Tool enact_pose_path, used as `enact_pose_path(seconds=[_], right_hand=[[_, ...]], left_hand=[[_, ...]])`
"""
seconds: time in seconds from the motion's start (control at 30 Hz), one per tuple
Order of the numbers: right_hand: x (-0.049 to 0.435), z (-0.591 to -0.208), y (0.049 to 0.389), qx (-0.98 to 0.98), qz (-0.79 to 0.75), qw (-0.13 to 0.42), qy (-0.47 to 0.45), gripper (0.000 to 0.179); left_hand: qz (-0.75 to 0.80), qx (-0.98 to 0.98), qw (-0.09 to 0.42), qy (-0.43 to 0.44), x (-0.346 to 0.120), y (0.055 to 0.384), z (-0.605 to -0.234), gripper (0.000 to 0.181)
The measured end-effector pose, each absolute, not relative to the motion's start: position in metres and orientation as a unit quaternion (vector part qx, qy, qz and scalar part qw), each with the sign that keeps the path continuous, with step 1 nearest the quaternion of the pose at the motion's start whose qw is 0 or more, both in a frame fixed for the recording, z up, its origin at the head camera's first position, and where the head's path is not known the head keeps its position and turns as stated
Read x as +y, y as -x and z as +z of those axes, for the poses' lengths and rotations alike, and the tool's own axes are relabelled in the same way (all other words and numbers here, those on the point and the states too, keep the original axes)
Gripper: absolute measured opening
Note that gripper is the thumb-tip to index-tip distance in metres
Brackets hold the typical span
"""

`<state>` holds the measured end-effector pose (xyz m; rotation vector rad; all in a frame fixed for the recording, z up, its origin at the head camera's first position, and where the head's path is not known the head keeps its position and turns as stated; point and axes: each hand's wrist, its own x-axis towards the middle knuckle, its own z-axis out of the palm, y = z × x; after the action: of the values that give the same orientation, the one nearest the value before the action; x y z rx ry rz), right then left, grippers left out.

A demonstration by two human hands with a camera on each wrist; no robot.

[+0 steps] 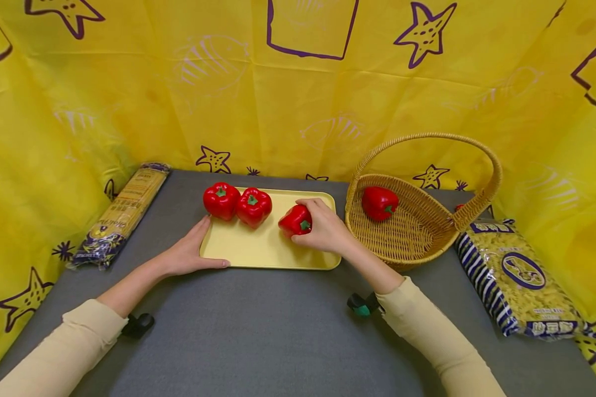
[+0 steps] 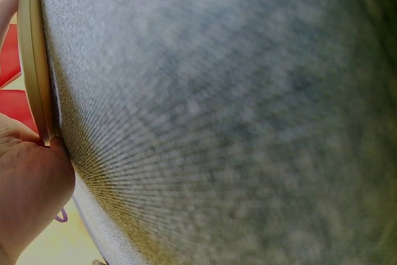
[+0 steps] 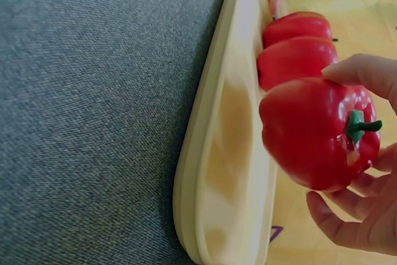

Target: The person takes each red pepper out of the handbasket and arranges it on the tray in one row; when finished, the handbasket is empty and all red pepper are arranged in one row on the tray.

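Observation:
My right hand (image 1: 325, 226) holds a glossy red bell pepper (image 1: 295, 221) over the right half of a pale yellow tray (image 1: 258, 253). The thumb and fingers are spread round its sides, and the green stem (image 3: 363, 125) faces the right wrist camera. My left hand (image 1: 191, 251) grips the tray's left end, thumb along the near rim; part of this grip is hidden. Two more red bell peppers, one at the back left corner (image 1: 221, 200) and one beside it (image 1: 254, 207), sit close together on the tray. Another bell pepper (image 1: 379, 203) lies in a wicker basket (image 1: 412, 242) to the right.
The basket's tall arched handle (image 1: 429, 135) rises right of the tray. A pasta bag (image 1: 526, 281) lies at the far right, a long noodle pack (image 1: 124, 215) at the left. Yellow patterned cloth (image 1: 288, 110) surrounds the grey table (image 1: 258, 331). Something small and red (image 1: 459, 207) peeks out behind the basket.

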<state>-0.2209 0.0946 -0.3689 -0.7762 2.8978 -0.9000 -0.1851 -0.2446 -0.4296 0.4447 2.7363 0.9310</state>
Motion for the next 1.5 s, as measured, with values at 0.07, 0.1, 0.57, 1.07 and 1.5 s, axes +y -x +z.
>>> enact_pose_path(seconds=[0.07, 0.1, 0.57, 1.07, 1.5], right_hand=[[0.093, -0.369, 0.223, 0.926, -0.286, 0.012, 0.246, 0.076], [0.093, -0.369, 0.224, 0.927, -0.284, 0.016, 0.245, 0.077], [0.078, -0.364, 0.237, 0.926, -0.288, 0.053, 0.238, 0.077], [0.067, -0.365, 0.247, 0.922, -0.277, 0.042, 0.266, 0.079], [0.062, -0.371, 0.248, 0.914, -0.31, 0.034, 0.261, 0.073]], left_hand=[[0.317, 0.93, 0.109, -0.151, -0.245, 0.185, -0.43, 0.128], [0.317, 0.93, 0.109, -0.151, -0.245, 0.185, -0.429, 0.128], [0.314, 0.931, 0.107, -0.154, -0.245, 0.185, -0.43, 0.128], [0.317, 0.929, 0.105, -0.157, -0.244, 0.185, -0.428, 0.128], [0.315, 0.93, 0.107, -0.155, -0.245, 0.186, -0.43, 0.128]])
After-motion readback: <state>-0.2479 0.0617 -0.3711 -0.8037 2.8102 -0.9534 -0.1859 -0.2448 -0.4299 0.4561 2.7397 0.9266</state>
